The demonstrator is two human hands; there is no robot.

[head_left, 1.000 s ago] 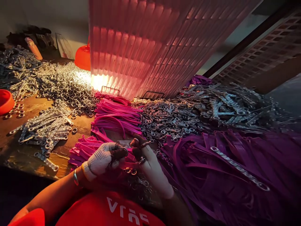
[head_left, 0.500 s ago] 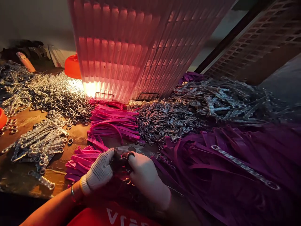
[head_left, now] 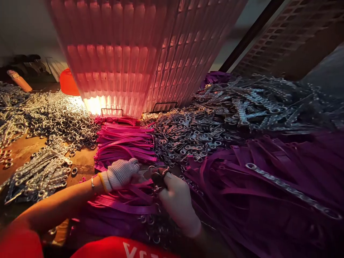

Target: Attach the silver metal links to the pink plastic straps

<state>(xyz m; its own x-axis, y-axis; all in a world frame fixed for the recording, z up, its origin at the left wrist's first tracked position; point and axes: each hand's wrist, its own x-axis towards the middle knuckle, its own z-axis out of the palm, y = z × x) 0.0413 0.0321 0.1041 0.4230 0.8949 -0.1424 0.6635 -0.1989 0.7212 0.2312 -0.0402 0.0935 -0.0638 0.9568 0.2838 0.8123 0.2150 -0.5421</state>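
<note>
My left hand (head_left: 122,173), in a white knit glove, lies on pink straps (head_left: 125,143) near the table's front, its fingertips reaching toward a small metal piece (head_left: 158,171). Just to the right, my gloved right hand (head_left: 177,200) pinches that small metal piece between its dark fingertips. Both hands meet over loose purple straps (head_left: 126,206) in front of me. What the left fingers hold is hidden.
A ribbed translucent screen (head_left: 139,53) glows behind the work. Heaps of metal rings (head_left: 59,118) and metal link strips (head_left: 37,175) lie left; a big pile of metal parts (head_left: 215,122) and purple straps (head_left: 268,186) fills the right. An orange bowl (head_left: 68,83) sits at back.
Both hands moved forward and slightly up the table, from pinching together close to my body to lying over the pink straps. The view shifted right and tilted.
</note>
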